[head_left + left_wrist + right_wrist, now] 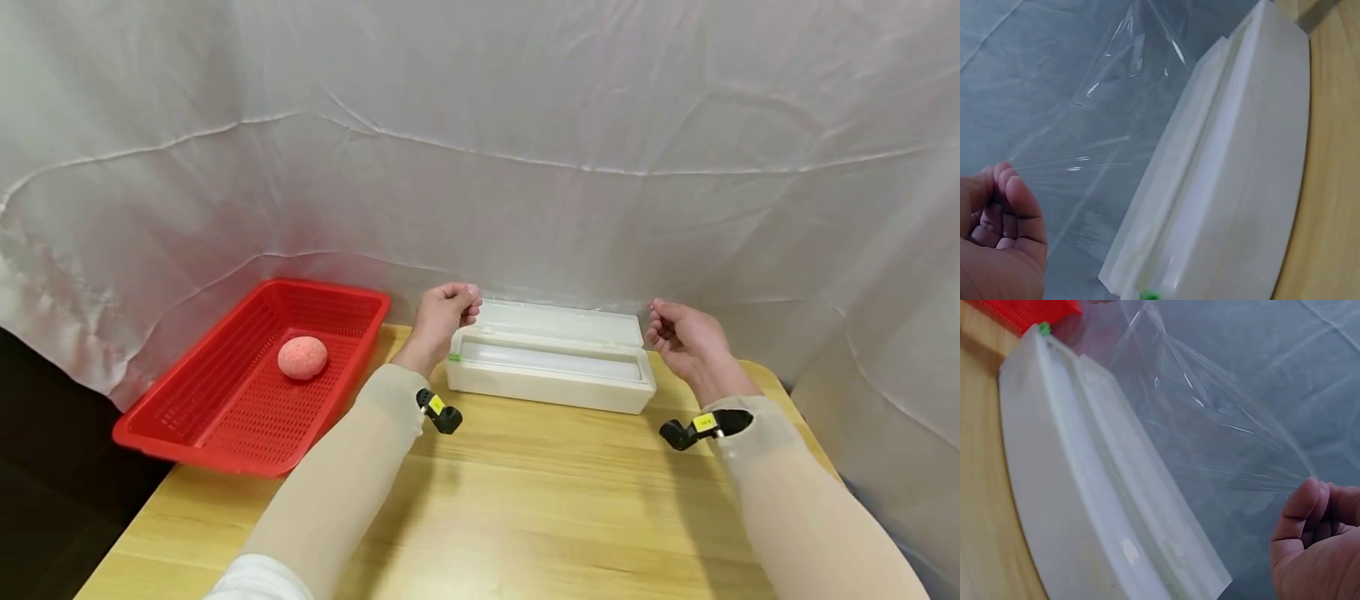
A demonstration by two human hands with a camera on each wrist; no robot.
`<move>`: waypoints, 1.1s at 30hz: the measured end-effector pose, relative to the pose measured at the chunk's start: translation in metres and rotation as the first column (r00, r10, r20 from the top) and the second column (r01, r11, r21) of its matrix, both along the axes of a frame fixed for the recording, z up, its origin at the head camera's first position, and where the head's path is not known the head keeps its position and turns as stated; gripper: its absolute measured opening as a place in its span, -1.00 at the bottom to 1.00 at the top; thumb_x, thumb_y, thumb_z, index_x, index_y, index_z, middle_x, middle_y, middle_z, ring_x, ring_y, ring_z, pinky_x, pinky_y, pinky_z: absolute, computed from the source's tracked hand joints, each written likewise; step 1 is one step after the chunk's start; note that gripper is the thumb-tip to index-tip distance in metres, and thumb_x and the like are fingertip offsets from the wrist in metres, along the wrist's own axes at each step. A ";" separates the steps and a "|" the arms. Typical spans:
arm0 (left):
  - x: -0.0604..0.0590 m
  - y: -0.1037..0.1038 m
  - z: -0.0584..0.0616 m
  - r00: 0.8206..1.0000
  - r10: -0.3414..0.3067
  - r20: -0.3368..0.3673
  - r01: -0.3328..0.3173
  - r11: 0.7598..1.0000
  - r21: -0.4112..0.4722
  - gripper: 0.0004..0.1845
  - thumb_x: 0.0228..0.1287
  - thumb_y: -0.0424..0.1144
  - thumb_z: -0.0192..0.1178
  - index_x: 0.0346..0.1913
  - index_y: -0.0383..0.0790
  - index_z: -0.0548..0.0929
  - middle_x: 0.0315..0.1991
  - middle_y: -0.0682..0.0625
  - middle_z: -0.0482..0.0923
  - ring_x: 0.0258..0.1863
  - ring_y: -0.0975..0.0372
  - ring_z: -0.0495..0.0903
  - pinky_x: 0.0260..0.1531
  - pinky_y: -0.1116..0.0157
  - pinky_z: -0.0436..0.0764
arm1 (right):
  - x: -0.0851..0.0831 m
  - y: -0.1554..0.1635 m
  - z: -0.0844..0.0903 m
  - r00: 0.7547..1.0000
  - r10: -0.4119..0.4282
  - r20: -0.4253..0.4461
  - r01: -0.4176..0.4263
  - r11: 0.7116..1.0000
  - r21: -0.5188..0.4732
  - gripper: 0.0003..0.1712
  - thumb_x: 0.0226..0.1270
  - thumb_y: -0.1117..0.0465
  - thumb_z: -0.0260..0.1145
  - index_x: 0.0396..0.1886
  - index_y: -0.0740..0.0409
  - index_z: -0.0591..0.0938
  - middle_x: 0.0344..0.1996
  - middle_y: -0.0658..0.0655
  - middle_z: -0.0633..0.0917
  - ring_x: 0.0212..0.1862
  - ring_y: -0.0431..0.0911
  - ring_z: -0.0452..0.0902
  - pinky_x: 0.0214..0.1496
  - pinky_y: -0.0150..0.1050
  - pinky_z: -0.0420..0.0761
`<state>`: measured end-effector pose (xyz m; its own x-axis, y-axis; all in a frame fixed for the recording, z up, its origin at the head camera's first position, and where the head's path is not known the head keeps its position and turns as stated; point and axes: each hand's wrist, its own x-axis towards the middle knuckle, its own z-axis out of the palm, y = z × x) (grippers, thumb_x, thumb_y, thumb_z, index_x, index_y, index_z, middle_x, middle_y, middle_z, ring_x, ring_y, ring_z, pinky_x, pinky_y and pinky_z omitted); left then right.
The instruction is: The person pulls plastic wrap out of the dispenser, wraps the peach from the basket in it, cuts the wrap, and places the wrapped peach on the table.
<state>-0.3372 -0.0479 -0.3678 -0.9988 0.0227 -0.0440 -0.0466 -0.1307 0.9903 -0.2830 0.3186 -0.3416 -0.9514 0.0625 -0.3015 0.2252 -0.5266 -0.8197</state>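
Note:
Between my two raised hands stretches a sheet of clear plastic wrap [1104, 119], creased and shiny. My left hand [442, 321] pinches one corner between thumb and fingers, at the left end of a white wrap dispenser box [551, 392]. Past the box's right end, my right hand [690, 337] pinches another corner of the sheet, also seen pulled taut in the right wrist view. The box lies on the table with its lid [558, 321] tipped back and a pale roll [547, 360] inside. A small green piece [1149, 295] marks its left end.
A red plastic basket [206, 362] stands at the left of the wooden table [525, 500], overhanging its edge. Inside it sits a round pink lump [302, 357]. Behind the table hangs a pale grey curtain [525, 100].

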 end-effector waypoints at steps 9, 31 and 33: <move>0.001 -0.001 0.019 0.997 -0.001 -0.076 0.009 0.994 0.108 -0.70 0.52 -0.25 0.28 0.08 -0.45 0.69 -0.29 -0.04 0.67 -0.36 0.26 0.59 -0.30 0.45 0.67 | 0.005 0.002 0.018 0.997 -0.048 -0.061 0.042 0.995 -0.089 -0.85 0.55 0.31 0.32 -0.24 0.24 0.77 -0.45 0.05 0.70 -0.40 -0.19 0.54 -0.37 -0.36 0.62; 0.016 -0.003 0.055 0.975 -0.044 -0.217 0.100 0.962 0.255 -0.84 0.51 -0.37 0.26 -0.05 -0.46 0.68 -0.38 -0.01 0.67 -0.43 0.26 0.58 -0.39 0.45 0.65 | 0.021 0.004 0.054 0.971 -0.051 -0.236 0.009 0.984 -0.176 -0.85 0.55 0.36 0.29 -0.17 0.32 0.76 -0.43 0.13 0.70 -0.39 -0.13 0.55 -0.36 -0.31 0.61; 0.018 -0.003 0.059 0.973 -0.040 -0.225 0.099 0.961 0.258 -0.88 0.51 -0.38 0.25 -0.08 -0.42 0.69 -0.37 -0.01 0.67 -0.43 0.26 0.58 -0.39 0.45 0.65 | 0.023 0.003 0.057 0.966 -0.052 -0.252 0.007 0.984 -0.176 -0.85 0.56 0.36 0.28 -0.17 0.32 0.76 -0.43 0.13 0.70 -0.39 -0.12 0.55 -0.36 -0.30 0.61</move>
<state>-0.3192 -0.0509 -0.3088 -0.9791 0.0740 0.1894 0.1456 -0.3951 0.9070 -0.2601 0.3218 -0.2845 -0.9965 0.0601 -0.0577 0.0028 -0.6682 -0.7440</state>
